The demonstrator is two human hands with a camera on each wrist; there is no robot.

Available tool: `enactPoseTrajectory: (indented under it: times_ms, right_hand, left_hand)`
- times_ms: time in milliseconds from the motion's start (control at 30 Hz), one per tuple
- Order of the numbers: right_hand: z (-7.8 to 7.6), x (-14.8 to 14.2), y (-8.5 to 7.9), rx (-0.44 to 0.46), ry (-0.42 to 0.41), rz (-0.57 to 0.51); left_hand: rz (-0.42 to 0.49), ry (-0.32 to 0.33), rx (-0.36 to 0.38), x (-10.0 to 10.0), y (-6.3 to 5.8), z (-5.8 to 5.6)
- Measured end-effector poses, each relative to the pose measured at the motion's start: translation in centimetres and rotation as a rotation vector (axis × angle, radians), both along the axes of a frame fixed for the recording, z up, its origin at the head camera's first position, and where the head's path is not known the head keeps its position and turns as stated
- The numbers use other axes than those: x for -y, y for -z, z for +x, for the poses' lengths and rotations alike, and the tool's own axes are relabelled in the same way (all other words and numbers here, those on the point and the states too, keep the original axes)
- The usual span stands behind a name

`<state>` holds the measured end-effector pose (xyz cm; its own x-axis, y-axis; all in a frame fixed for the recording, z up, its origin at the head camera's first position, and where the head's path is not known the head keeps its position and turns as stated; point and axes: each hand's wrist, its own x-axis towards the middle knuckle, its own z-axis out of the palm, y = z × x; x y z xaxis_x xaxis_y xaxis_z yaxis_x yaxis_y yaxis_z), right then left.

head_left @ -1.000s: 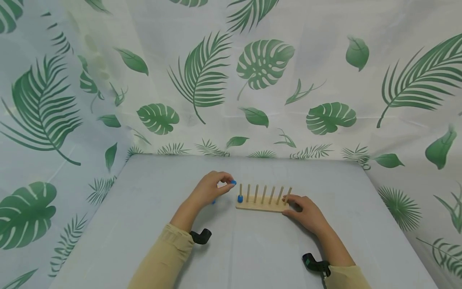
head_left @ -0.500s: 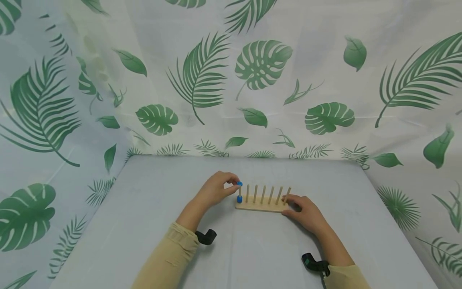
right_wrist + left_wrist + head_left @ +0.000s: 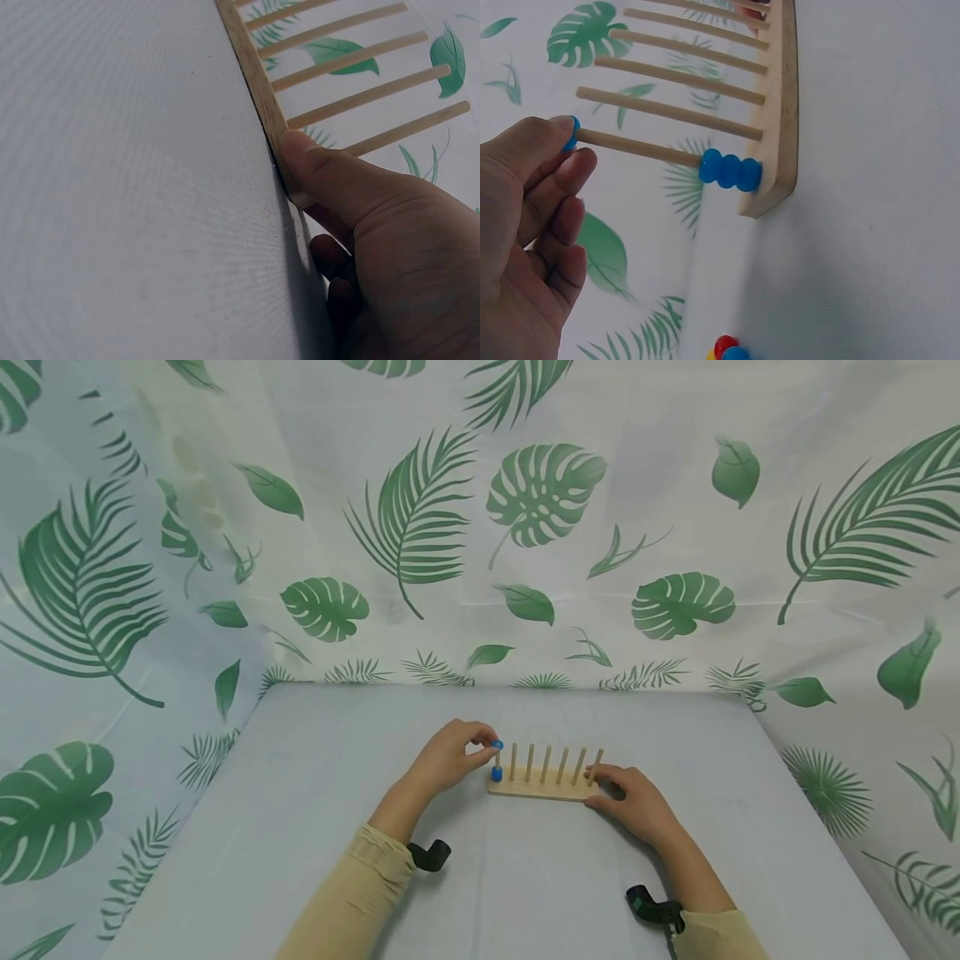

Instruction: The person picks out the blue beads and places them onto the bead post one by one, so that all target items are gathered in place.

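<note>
A wooden peg rack [image 3: 542, 789] with a row of upright pegs stands on the table. My left hand [image 3: 448, 756] pinches a blue bead [image 3: 573, 133] between thumb and forefinger at the tip of the leftmost peg [image 3: 637, 146]. Three more blue beads [image 3: 730, 170] are stacked at the foot of that same peg. At the opposite end, my right hand [image 3: 632, 797] grips the base, its thumb [image 3: 298, 142] lying along the front edge by the last peg. The other pegs carry no beads.
Red, yellow and blue beads [image 3: 727, 349] show at the bottom edge of the left wrist view. The white table [image 3: 555, 877] ends at a leaf-printed cloth [image 3: 450, 543] behind and at both sides.
My left hand has moved right with the blue bead, from beside the leftmost peg to its tip, then slightly down. My right hand has stayed on the rack.
</note>
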<state>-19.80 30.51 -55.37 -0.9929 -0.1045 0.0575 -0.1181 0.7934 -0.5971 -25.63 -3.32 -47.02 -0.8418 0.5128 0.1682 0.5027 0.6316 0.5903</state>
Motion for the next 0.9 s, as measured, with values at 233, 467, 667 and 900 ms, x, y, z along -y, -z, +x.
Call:
enactPoseTrajectory:
  times_ms: [233,467,667,900]
  right_hand:
    - [0.0,0.0,0.1,-0.003,-0.001,0.004]
    - [0.0,0.2,-0.1,-0.003,0.009,0.005]
    - [0.1,0.2,-0.2,-0.001,0.009,0.008]
    - [0.3,0.3,-0.4,-0.018,0.009,0.005]
  left_hand:
    - [0.001,0.006,-0.024,0.1,1.1,0.0]
    - [0.019,-0.002,0.002,0.0,2.3,0.0]
    - [0.028,-0.025,0.034,-0.3,3.1,0.0]
    - [0.014,-0.061,0.068,-0.5,3.9,0.3]
